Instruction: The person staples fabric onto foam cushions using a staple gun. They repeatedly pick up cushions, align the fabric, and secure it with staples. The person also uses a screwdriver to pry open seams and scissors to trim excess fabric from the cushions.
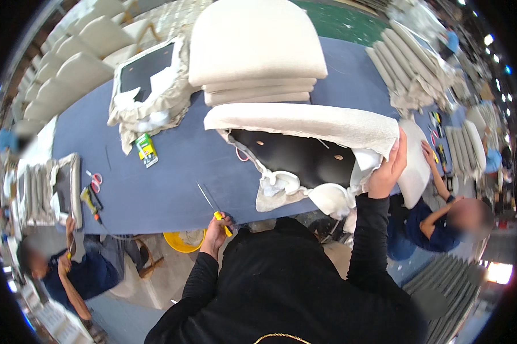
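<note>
My left hand [214, 234] is closed round a yellow-handled tool with a long thin metal shaft [207, 196]; its shaft points up and away over the table's near edge. Whether it is a screwdriver or an awl cannot be made out. My right hand [389, 169] grips the right end of a cream upholstered chair pad [310, 121], which stands tilted with its black backing board [293, 157] facing me. Loose fabric and white padding [333, 198] hang from the pad's lower edge. A pink loop [242, 155], perhaps a scissor handle, peeks out at its left.
Behind the pad stands a stack of cream pads [258, 46] on the blue-covered table [178, 166]. Another part-covered pad [146, 74] and a green-yellow box [146, 150] lie left. A yellow bucket [181, 245] sits below the edge. Co-workers [86, 275] [436, 221] flank me.
</note>
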`<action>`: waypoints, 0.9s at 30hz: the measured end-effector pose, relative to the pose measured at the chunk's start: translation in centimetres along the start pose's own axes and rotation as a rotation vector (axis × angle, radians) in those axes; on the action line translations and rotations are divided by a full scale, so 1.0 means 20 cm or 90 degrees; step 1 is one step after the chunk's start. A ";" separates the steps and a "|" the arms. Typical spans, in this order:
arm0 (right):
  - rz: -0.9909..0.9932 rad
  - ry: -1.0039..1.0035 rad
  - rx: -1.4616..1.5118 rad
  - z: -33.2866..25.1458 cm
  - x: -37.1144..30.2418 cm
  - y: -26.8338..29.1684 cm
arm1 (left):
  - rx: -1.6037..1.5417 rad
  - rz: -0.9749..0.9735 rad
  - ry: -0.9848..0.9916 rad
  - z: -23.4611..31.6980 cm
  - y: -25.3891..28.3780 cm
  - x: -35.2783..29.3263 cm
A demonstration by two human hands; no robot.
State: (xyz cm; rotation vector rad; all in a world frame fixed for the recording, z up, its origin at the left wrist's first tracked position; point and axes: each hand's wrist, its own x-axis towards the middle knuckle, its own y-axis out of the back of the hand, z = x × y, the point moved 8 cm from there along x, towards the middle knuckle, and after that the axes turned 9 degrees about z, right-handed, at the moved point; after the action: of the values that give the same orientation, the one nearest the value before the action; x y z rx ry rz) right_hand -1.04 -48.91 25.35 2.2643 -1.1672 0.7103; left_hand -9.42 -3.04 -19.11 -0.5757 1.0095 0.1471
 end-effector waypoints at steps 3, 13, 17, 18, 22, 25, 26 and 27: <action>0.009 -0.030 0.007 0.14 0.09 -0.02 | -0.105 0.098 0.017 -0.11 0.07 -0.05; -0.210 0.020 0.079 0.51 0.42 -0.41 | 0.104 0.299 -0.225 -0.12 -0.16 0.03; -0.199 -0.008 0.074 0.73 0.54 -0.55 | 0.198 0.308 -0.301 0.01 -0.31 0.07; -0.205 -0.016 0.070 0.75 0.56 -0.58 | 0.198 0.301 -0.362 0.07 -0.34 0.09; -0.180 0.053 -0.004 0.60 0.53 -0.54 | 0.756 0.424 -0.870 0.25 -0.86 -0.20; -0.160 0.068 -0.046 0.43 0.44 -0.57 | 0.852 0.281 -0.748 0.10 -1.10 0.00; -0.153 0.080 -0.066 0.34 0.40 -0.58 | 0.900 0.238 -0.694 0.07 -1.15 0.10; -0.144 0.094 -0.085 0.24 0.38 -0.59 | 0.944 0.193 -0.642 0.05 -1.19 0.23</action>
State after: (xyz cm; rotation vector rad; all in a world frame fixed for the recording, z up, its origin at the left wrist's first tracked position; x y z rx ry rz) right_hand 13.68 -50.35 24.41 2.1490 -0.8467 0.6763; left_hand 2.75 -23.13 -13.32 0.9616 0.0179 -0.0742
